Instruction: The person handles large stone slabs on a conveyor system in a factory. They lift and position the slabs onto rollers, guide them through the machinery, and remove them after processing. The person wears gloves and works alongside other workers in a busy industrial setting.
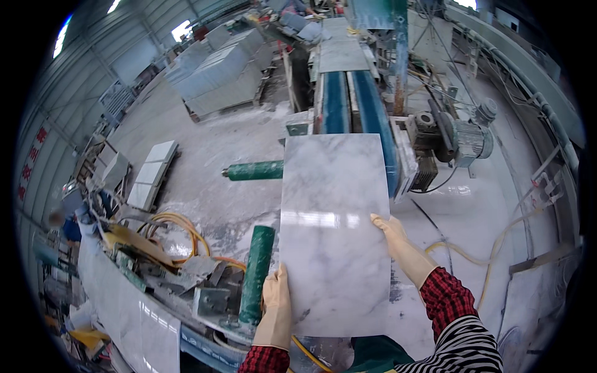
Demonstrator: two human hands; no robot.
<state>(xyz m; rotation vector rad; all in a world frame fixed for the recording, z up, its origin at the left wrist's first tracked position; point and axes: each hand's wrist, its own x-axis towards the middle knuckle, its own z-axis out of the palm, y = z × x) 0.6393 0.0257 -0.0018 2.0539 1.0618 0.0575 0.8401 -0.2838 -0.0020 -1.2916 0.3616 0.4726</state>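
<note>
A polished white marble slab (336, 261) with grey veining lies between my two gloved hands. My left hand (275, 308), in a cream rubber glove, grips the slab's left edge near its lower end. My right hand (404, 245), gloved alike, holds the right edge higher up, around mid-length. The slab's far end overlaps the near end of a conveyor with blue belts (336, 102); whether it rests on them cannot be told. A green roller (256, 273) stands beside my left hand, and another green roller (255, 171) sticks out left of the slab's far half.
An electric motor (469, 140) sits right of the conveyor. Another slab (342, 50) lies farther along it. Stacked slabs (224, 68) and a low pallet of slabs (152, 174) occupy the left floor. Yellow hoses (196, 239) coil there. Marble pieces (137, 323) line the bench at lower left.
</note>
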